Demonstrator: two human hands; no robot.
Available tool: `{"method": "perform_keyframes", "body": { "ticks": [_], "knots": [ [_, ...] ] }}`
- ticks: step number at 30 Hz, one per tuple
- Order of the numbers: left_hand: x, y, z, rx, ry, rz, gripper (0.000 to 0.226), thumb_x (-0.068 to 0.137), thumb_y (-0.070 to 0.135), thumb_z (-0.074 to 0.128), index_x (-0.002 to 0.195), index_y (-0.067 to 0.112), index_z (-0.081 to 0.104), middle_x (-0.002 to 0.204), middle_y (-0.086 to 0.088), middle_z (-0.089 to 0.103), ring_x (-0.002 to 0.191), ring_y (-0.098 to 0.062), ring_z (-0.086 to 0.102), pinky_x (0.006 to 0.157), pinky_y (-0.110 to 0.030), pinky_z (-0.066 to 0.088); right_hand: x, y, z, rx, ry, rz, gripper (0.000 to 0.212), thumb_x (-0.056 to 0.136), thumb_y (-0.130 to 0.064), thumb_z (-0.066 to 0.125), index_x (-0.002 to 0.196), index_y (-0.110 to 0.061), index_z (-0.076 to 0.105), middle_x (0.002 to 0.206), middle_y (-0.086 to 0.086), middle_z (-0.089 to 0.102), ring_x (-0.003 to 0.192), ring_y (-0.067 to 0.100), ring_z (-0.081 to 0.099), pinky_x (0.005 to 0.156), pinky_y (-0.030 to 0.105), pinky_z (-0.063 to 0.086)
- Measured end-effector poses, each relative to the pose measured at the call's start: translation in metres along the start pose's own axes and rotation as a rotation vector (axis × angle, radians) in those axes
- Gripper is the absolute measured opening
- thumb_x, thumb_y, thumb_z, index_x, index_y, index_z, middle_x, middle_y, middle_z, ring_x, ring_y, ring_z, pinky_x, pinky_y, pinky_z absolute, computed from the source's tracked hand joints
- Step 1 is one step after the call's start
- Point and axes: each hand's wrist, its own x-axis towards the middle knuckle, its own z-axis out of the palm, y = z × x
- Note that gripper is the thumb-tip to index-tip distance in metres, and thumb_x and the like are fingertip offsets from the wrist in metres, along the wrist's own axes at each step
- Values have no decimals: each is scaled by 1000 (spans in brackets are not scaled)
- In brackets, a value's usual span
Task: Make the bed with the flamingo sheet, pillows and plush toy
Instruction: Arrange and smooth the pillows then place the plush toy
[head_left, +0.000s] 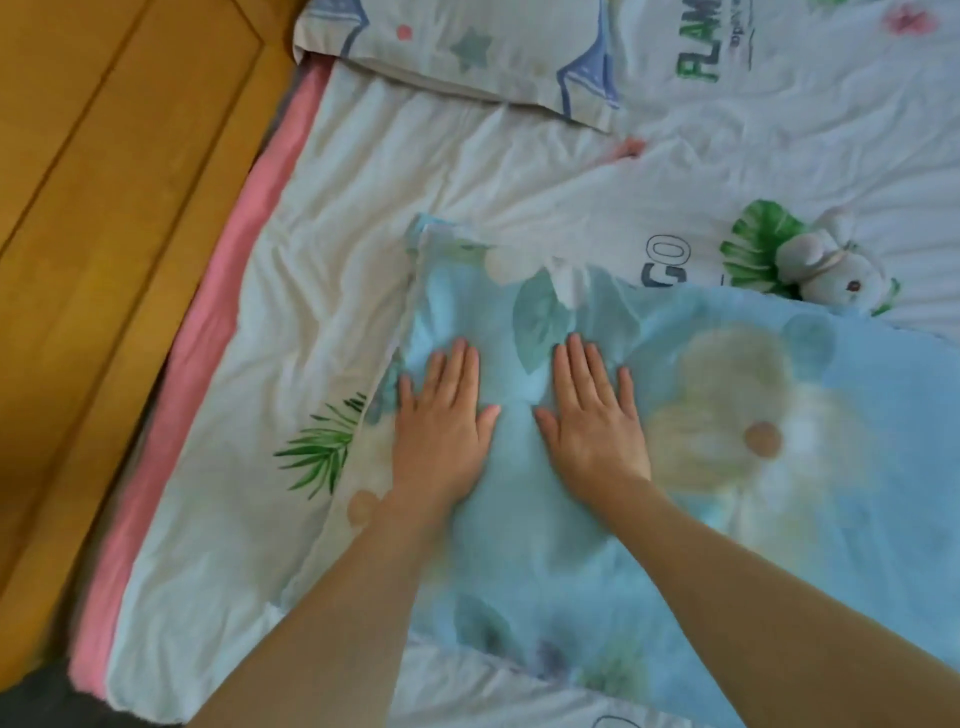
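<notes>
A light blue floral pillow (727, 467) lies on the white flamingo sheet (441, 171), which carries green leaf prints and lettering. My left hand (441, 421) and my right hand (592, 421) press flat on the pillow's left part, side by side, fingers spread, holding nothing. A second pillow (467, 47), white with blue shapes and a star, lies at the top of the bed. A small white plush toy (831, 270) rests on the sheet just beyond the blue pillow's far right edge.
A pink under-sheet (218, 332) shows along the bed's left edge. Beyond it runs the wooden frame or floor (104, 208). The flamingo sheet is wrinkled around the pillows.
</notes>
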Motion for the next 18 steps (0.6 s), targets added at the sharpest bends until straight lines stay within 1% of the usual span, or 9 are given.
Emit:
{"method": "perform_keyframes", "body": {
  "ticks": [1, 2, 4, 6, 10, 12, 15, 18],
  "knots": [
    [-6, -9, 18, -23, -47, -39, 70, 91, 49, 26, 148, 9, 25, 155, -10, 27, 140, -30, 32, 105, -57, 35, -7, 6, 20, -41, -31, 4, 70, 94, -51, 18, 152, -15, 8, 160, 2, 2, 148, 18, 4, 118, 49, 4],
    [-7, -17, 30, -26, -47, -72, 71, 92, 51, 24, 149, 9, 25, 154, -11, 29, 139, -30, 34, 104, -55, 37, -5, 8, 32, -68, -21, 1, 70, 94, -52, 18, 153, -15, 8, 160, 2, 3, 148, 18, 4, 118, 46, 0],
    [-1, -20, 39, -42, -48, -107, 71, 93, 51, 22, 149, 9, 23, 154, -14, 29, 140, -29, 33, 108, -53, 34, 3, 8, 35, -86, -3, 2, 70, 95, -52, 19, 153, -15, 7, 161, 2, 3, 148, 17, 3, 116, 42, -3],
    [3, -19, 36, -33, -31, -83, 70, 93, 50, 22, 149, 7, 24, 153, -15, 29, 140, -29, 32, 109, -52, 32, 6, 7, 31, -78, 8, -9, 70, 95, -52, 20, 153, -16, 6, 161, 2, 2, 148, 16, 2, 116, 42, -4],
    [3, -18, 34, -2, -40, -81, 69, 94, 48, 23, 147, 5, 27, 151, -17, 33, 138, -30, 35, 107, -54, 34, 6, 5, 30, -62, 25, -6, 70, 95, -53, 20, 153, -16, 8, 161, 2, 5, 148, 16, 5, 116, 42, -2],
    [3, -19, 31, 11, -52, -75, 71, 93, 50, 19, 149, 5, 23, 153, -16, 28, 141, -30, 30, 110, -55, 29, 7, 6, 26, -48, 22, -8, 70, 94, -53, 19, 153, -16, 8, 161, 1, 5, 148, 16, 5, 117, 43, 0],
    [3, -12, 23, 8, -15, -74, 73, 92, 50, 12, 150, 6, 15, 158, -12, 14, 146, -28, 16, 116, -53, 16, 6, 7, 14, 15, 7, -16, 69, 95, -52, 17, 153, -18, 4, 161, -1, -1, 148, 15, -1, 119, 43, 1],
    [1, 12, 7, -74, 46, -73, 68, 93, 43, 18, 151, 9, 9, 160, -8, 0, 148, -25, 3, 118, -48, 4, 2, 7, -6, 170, 7, -3, 63, 100, -39, 30, 153, -19, 0, 161, -3, -5, 148, 15, -6, 119, 42, 0]
  ]
}}
